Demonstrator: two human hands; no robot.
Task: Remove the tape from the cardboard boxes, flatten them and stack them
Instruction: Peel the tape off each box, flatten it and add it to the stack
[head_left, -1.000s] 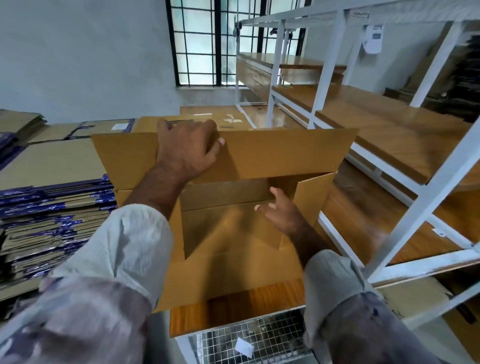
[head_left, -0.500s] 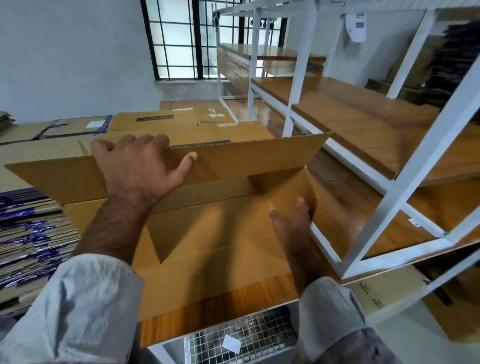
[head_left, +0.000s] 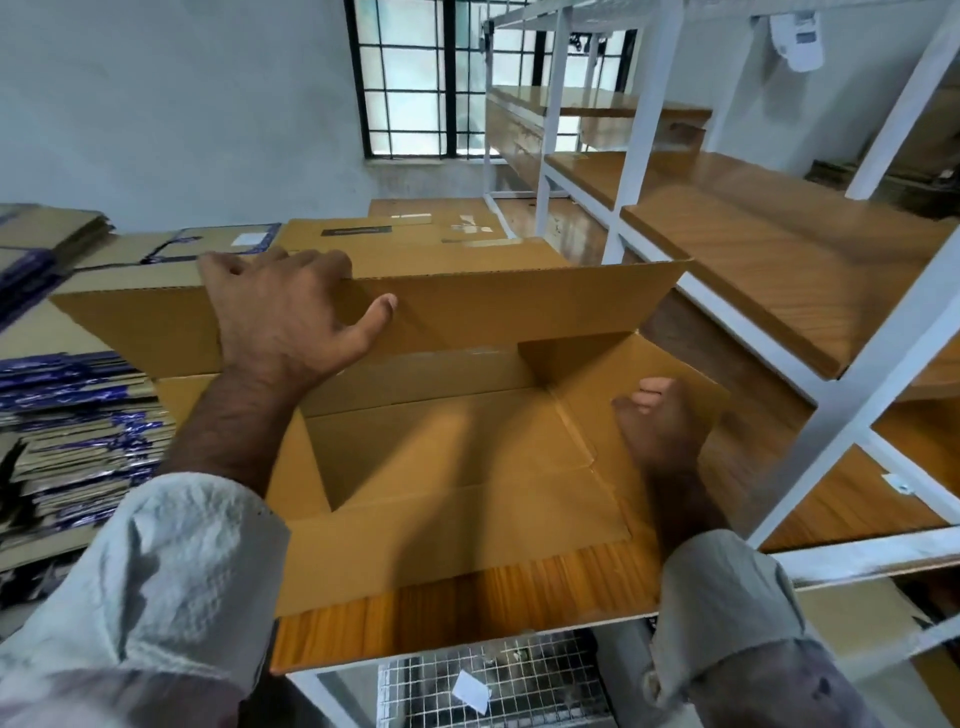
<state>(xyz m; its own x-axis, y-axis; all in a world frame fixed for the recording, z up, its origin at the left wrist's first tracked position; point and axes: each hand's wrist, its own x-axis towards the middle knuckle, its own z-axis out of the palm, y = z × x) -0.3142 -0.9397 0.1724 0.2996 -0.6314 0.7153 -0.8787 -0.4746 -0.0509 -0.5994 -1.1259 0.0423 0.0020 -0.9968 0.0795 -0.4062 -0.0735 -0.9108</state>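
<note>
Plainly, step: flattening, judging by the open box (head_left: 457, 441) on the wooden shelf (head_left: 467, 613).
Left hand (head_left: 283, 317): fingers hooked over the far flap (head_left: 519, 306), thumb against its near face.
Right hand (head_left: 662, 421): inside the right wall, fingers curled; what they held, I could not tell.
Next: probably pressing the walls sideways to collapse it.
Stack: flattened boxes (head_left: 72, 431) lay left.

1. I see the open box (head_left: 467, 457) on the wooden shelf (head_left: 467, 608) before me — more boxes (head_left: 415, 244) behind it.
2. Flattened cardboard stack (head_left: 78, 431) lies left — white racking (head_left: 857, 405) right.
3. Wire mesh (head_left: 493, 686) sits below the shelf.
</note>
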